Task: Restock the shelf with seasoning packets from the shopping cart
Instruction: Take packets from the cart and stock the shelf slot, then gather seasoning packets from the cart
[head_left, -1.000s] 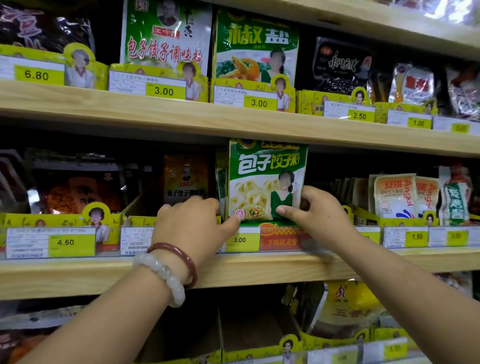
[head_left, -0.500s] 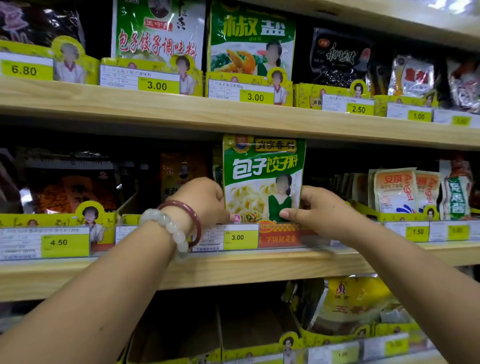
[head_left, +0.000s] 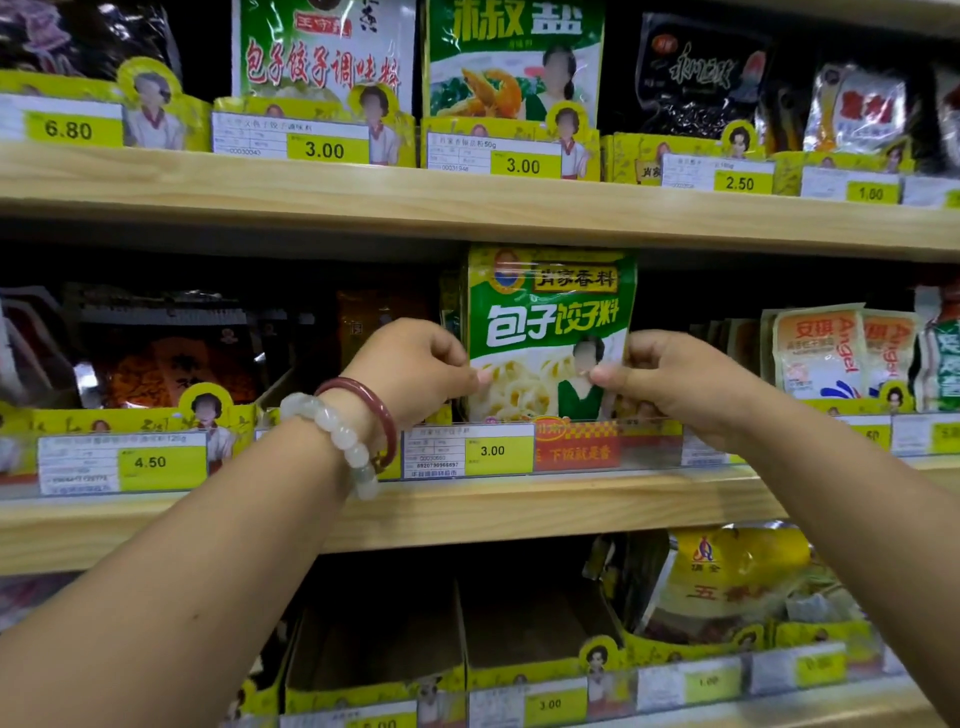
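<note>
A green and white seasoning packet (head_left: 550, 322) stands upright on the middle shelf (head_left: 519, 506), behind a 3.00 price tag (head_left: 467, 449). My left hand (head_left: 415, 371), with two bracelets on its wrist, pinches the packet's left edge. On the other side my right hand (head_left: 675, 382) pinches the right edge, thumb across the front. More packets stand behind the front one, mostly hidden. The shopping cart is out of view.
The upper shelf (head_left: 467, 202) holds green seasoning packets (head_left: 511, 57) and dark bags. Dark red packets (head_left: 166, 358) stand left of my hands, white yeast packets (head_left: 818, 351) to the right. Yellow packets (head_left: 727, 582) and cardboard trays (head_left: 374, 675) fill the lower shelf.
Both hands have slid up from the packet's bottom corners to its side edges. My left hand moved right onto the packet. The packet stands a little straighter.
</note>
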